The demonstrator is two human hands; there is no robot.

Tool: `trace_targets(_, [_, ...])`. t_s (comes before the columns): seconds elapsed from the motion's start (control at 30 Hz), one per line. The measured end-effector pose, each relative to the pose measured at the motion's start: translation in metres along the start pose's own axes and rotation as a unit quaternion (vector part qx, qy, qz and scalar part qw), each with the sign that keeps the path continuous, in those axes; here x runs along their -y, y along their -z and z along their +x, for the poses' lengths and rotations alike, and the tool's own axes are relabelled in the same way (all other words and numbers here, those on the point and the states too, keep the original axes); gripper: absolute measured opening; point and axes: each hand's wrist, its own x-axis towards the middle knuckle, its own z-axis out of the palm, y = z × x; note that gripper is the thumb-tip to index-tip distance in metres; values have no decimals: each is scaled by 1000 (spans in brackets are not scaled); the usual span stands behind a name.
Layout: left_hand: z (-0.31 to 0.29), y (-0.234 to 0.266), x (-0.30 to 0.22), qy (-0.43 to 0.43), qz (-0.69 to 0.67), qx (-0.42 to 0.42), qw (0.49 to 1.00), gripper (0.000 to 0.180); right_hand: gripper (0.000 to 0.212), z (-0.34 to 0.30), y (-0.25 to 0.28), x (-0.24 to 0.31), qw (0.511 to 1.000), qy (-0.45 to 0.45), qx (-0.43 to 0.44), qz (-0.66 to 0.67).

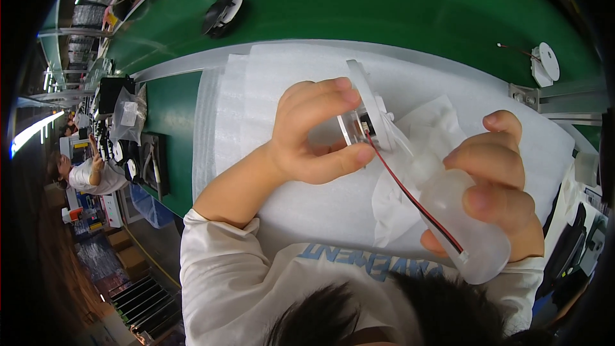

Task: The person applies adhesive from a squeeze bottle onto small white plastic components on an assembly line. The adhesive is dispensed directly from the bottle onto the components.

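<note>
My left hand [304, 131] grips a round white part [370, 104] by its rim and back, fingers above and thumb below. It is tilted nearly on edge and has a clear plastic piece behind it. From it a red and black wire [410, 197] runs down in front of a translucent squeeze bottle [464, 218], ending in a small white connector. My right hand [503, 182] is wrapped round that bottle. The bottle's thin nozzle points up and left at the white part; whether its tip touches the part, I cannot tell. A crumpled white cloth [442, 122] lies beneath.
White foam sheets [256, 96] cover the work surface. Beyond a metal rail, a black-and-white round part [223, 14] and a white part with a wire [546, 65] sit on the green belt [384, 6]. At far left, a co-worker [99, 176] sits near a bagged item [130, 115].
</note>
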Motion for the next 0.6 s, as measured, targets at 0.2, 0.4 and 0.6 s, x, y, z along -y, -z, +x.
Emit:
trace_targets(0.2, [4, -1, -3, -8, 9, -10, 1000, 30, 36, 1, -19, -5, 987, 37, -159, 3])
trace_targets(0.4, [4, 6, -3, -12, 4, 40, 999, 31, 34, 2, -24, -1, 982, 44, -183, -2])
trace_targets(0.6, [-1, -3, 6, -33, 55, -22, 998, 40, 34, 0, -26, -3, 982, 53, -181, -12])
